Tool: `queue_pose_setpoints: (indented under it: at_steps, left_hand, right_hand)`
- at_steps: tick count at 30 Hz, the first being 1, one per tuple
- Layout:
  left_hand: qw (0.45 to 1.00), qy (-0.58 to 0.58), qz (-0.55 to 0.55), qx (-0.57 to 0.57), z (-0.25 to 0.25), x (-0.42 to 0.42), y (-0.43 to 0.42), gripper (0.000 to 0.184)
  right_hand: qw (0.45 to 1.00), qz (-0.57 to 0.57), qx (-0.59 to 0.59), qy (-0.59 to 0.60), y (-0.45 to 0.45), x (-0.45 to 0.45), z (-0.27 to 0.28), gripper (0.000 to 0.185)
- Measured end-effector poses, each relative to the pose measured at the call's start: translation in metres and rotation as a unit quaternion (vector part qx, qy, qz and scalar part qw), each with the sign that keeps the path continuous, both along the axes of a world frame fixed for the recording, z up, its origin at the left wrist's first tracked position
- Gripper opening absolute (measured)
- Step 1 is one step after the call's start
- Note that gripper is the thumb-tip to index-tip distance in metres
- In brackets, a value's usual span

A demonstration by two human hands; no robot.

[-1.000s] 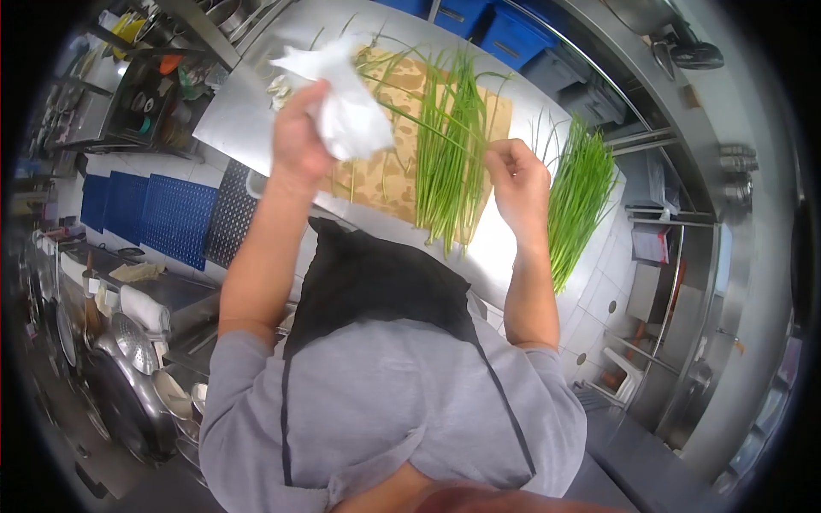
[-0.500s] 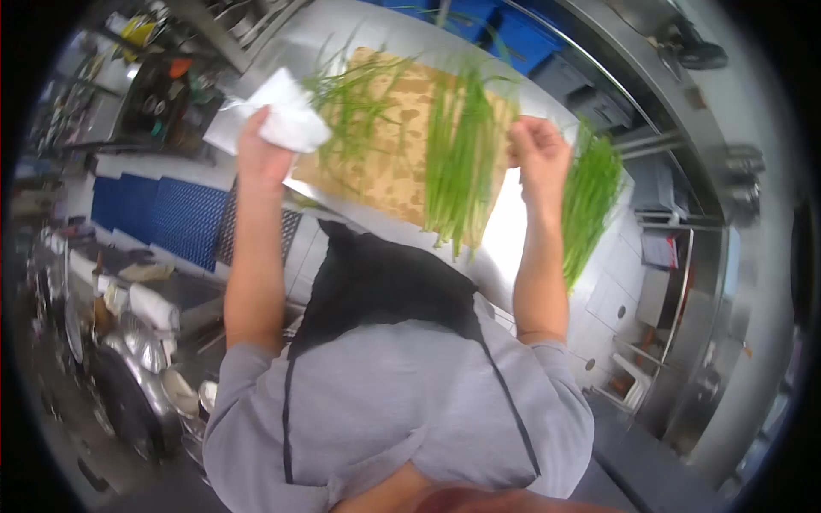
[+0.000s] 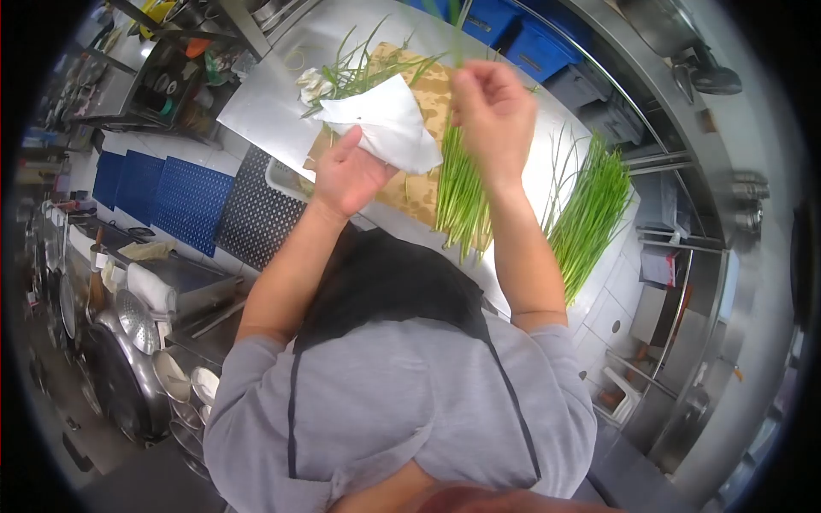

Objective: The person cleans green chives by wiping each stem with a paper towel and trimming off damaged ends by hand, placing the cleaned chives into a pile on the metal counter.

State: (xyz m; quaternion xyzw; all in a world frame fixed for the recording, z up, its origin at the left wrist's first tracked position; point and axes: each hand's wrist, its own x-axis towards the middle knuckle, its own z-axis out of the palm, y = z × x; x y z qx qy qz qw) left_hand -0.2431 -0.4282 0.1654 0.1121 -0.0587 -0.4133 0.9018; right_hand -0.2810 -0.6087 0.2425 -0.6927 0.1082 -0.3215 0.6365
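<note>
My left hand [image 3: 349, 175] is palm up near the front edge of the counter. Its thumb presses on a white paper towel [image 3: 385, 124], whose folds hide the other fingertips. My right hand [image 3: 496, 115] is closed in a pinch over the board, and a blurred green chive blade [image 3: 456, 36] rises from its fingers. Beneath it, a bundle of long green chives [image 3: 462, 192] lies on the brown, wet-spotted cutting board [image 3: 416, 195], pale ends toward me. Looser chive blades [image 3: 355, 73] are scattered at the board's far left.
To the right, a larger pile of chives [image 3: 590, 218] lies on the steel counter [image 3: 265, 120]. A crumpled white wad [image 3: 314, 85] sits at the far left. Blue bins [image 3: 539, 51] stand below the counter's far side. Pots and a strainer [image 3: 137, 321] crowd the left.
My left hand has moved right and nearer with the paper towel, over the board. My right hand has moved left and away from me, above the bundle, with a blade showing in it.
</note>
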Motion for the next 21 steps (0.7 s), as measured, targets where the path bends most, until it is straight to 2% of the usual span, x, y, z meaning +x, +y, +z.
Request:
queue_pose_setpoints:
  at_steps: [4, 8, 11, 17, 21]
  left_hand:
    - [0.999, -0.016, -0.013, -0.031, 0.005, -0.003, -0.003, 0.057]
    - [0.999, 0.006, -0.027, -0.025, 0.002, -0.002, -0.002, 0.057]
    - [0.998, -0.046, -0.012, 0.05, -0.007, -0.008, -0.007, 0.058]
    - [0.967, -0.089, 0.087, 0.221, -0.004, -0.03, -0.016, 0.04]
    - [0.957, -0.008, 0.11, 0.268, -0.005, -0.041, -0.014, 0.035]
  right_hand:
    - [0.987, 0.016, -0.136, 0.082, 0.021, -0.013, -0.016, 0.01]
    - [0.99, 0.043, -0.094, 0.095, 0.031, -0.025, -0.029, 0.011]
    - [0.99, 0.041, -0.087, 0.107, 0.032, -0.03, -0.04, 0.012]
    - [0.984, 0.047, -0.08, 0.151, 0.033, -0.039, -0.046, 0.01]
    - [0.979, 0.046, -0.07, 0.184, 0.036, -0.043, -0.048, 0.011]
